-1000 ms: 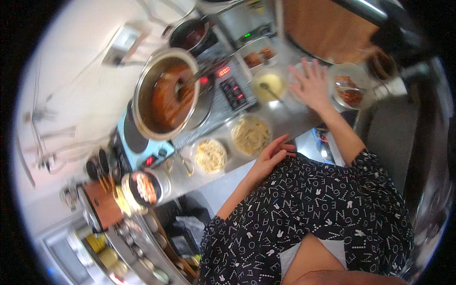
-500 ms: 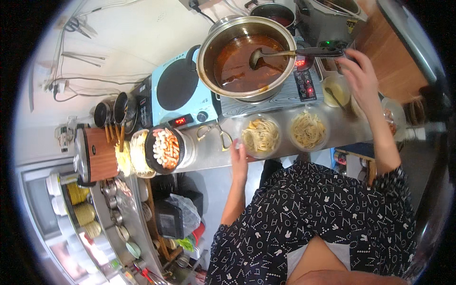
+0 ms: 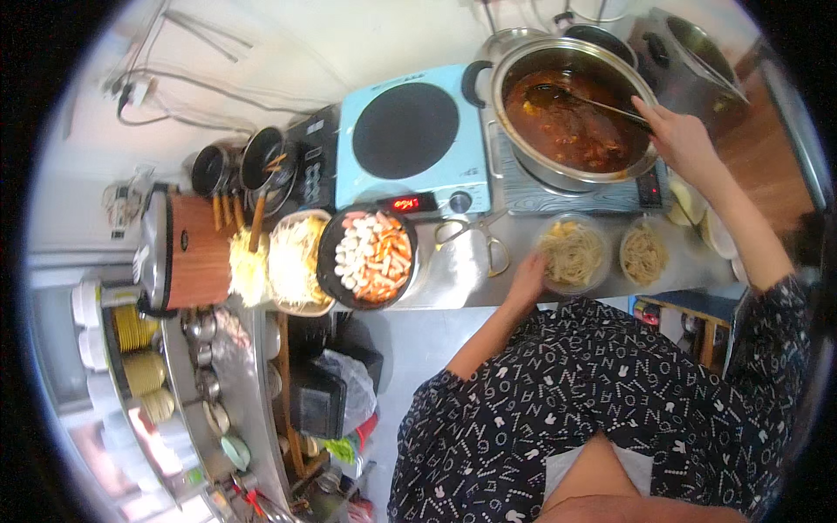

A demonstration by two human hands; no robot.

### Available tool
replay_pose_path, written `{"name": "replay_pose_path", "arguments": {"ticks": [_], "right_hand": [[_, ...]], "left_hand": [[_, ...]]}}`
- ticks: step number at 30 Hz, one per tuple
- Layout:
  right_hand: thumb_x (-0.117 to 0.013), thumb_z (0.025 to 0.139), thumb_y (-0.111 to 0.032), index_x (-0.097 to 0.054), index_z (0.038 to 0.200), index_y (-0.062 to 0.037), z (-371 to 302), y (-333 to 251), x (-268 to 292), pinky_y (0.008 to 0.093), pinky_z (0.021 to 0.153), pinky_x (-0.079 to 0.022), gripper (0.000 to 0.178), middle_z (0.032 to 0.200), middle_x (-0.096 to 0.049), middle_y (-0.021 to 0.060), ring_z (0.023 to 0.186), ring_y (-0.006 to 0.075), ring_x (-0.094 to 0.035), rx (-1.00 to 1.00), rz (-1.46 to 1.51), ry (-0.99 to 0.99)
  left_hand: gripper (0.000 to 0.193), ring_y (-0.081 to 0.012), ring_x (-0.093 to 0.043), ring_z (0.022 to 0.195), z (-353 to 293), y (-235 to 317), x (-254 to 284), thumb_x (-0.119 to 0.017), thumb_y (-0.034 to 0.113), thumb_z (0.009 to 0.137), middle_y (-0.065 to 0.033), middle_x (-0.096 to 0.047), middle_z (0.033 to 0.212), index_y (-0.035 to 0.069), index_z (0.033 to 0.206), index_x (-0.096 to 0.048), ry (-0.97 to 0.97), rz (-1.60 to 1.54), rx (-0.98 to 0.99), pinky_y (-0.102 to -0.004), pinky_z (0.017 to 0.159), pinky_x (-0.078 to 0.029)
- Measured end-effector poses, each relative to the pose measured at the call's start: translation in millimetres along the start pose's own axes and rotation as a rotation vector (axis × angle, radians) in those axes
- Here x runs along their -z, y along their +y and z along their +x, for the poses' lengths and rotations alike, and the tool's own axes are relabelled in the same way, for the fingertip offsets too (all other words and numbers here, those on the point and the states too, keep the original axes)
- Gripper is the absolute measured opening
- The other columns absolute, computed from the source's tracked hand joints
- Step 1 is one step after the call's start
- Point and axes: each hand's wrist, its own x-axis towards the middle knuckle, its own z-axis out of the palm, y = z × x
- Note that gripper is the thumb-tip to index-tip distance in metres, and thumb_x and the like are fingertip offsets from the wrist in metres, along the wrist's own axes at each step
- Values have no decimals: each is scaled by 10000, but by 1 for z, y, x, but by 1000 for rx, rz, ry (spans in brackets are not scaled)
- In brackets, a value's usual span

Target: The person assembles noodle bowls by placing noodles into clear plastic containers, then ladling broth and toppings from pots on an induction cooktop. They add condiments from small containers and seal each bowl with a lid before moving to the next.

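Note:
My right hand [image 3: 682,139] is closed around the dark handle of a ladle [image 3: 605,108]. The ladle's bowl lies partly sunk in the red-brown broth of a large steel pot [image 3: 503,118]. The pot stands on a grey wood-patterned induction cooker [image 3: 526,202]. My left hand [image 3: 525,281] is at the left rim of a clear round bowl of noodles [image 3: 573,254], its fingers stretched along the side; I cannot tell whether they press on it. A second bowl of noodles [image 3: 643,254] stands to the right.
A light blue electric cooker [image 3: 484,179] stands left of the pot. Nearer are scissors [image 3: 496,253], a black pan of sliced sausages and white pieces [image 3: 373,260] and a tray of pale shreds [image 3: 300,266]. Small pans with wooden handles [image 3: 266,166] stand further left.
My right hand has taken hold of the ladle, whose handle now tilts differently across the pot. The left hand has come closer to the noodle bowl. The whole view has swung left.

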Motion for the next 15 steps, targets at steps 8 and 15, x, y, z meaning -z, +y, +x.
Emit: {"name": "replay_pose_path", "arguments": {"ticks": [8,15], "right_hand": [[-603,736,-45,-489,1271,-41,3,-21,15,372,610,-524,548,954,-568,107,744,281,-649,70,-244,-148],[-609,745,-78,-576,1151,-15,-38,-37,58,375,611,-528,413,924,-600,125,709,280,-653,32,-162,-192]], "left_hand": [[527,-305,-530,1190,-37,37,53,-426,355,990,-150,-479,1347,43,1404,-332,-49,-488,25,-476,902,-510],[554,-338,-496,1232,-43,67,84,-422,362,986,-170,-443,1397,26,1414,-318,-77,-571,-137,-510,974,-453]]}}
